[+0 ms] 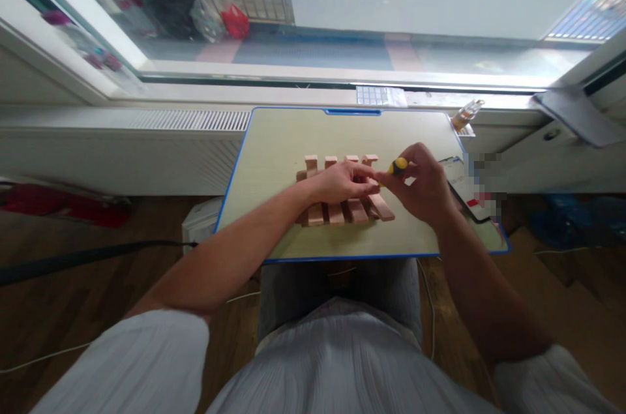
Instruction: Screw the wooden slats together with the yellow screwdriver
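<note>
A small slatted wooden rack (337,213) lies on the pale, blue-edged board (288,133), its several slats curling up at the far ends. Between thumb and fingers of my right hand (424,184) is a screwdriver (400,164) with a yellow and black handle, tilted toward the rack's right end. My left hand (345,180) reaches across the slats, its fingers closed together by the screwdriver's tip. Whatever those left fingertips pinch is too small to make out. My left hand and forearm hide the middle of the rack.
A clipboard with paper (467,182) lies at the board's right side. Behind the board, a blister sheet (374,96) rests on the sill, and a clear bottle (467,115) stands by the far right corner. A radiator (190,120) runs under the window.
</note>
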A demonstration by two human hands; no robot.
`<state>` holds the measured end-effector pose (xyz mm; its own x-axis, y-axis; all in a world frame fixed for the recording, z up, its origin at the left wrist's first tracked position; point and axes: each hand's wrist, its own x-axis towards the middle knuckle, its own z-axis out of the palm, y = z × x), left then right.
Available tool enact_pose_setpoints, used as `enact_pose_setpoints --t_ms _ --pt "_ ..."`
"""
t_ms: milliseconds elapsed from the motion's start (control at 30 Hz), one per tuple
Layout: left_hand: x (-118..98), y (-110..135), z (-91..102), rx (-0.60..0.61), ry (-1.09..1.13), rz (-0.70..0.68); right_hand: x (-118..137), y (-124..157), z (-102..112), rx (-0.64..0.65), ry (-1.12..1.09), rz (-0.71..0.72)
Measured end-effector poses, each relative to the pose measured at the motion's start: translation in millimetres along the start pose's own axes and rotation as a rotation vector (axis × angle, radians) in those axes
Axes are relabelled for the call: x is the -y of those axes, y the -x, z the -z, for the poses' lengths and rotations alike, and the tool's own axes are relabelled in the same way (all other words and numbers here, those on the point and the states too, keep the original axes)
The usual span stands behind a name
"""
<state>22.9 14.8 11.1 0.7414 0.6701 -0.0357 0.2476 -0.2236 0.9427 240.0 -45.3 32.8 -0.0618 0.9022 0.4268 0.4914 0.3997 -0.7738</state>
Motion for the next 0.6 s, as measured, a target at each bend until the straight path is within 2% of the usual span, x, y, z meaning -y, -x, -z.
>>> enact_pose_setpoints --t_ms 67,167,333,367,433,600 --pt "0 0 -1.2 -0.012 -0.010 0.009 -1 1 -4 -0.049 0.040 0.005" --pt "1 -1 -2.5 -0.036 -0.025 0.022 -4 2 -4 -0.034 0.029 -0.012" --pt "1 -1 -1.4 0.010 -0.008 -0.014 2 -1 15 0.156 -0.129 -0.042" --pt "0 -1 -1.1 0.018 -0.009 -0.019 6 -3 20 0.218 -0.145 -0.037" --pt "-1 0 -0.5 0.027 -0.023 -0.018 13 -5 28 0.263 -0.127 -0.028" --pt "-7 3 0.6 0.021 -0.079 0.018 15 -5 27 0.210 -0.064 0.012"
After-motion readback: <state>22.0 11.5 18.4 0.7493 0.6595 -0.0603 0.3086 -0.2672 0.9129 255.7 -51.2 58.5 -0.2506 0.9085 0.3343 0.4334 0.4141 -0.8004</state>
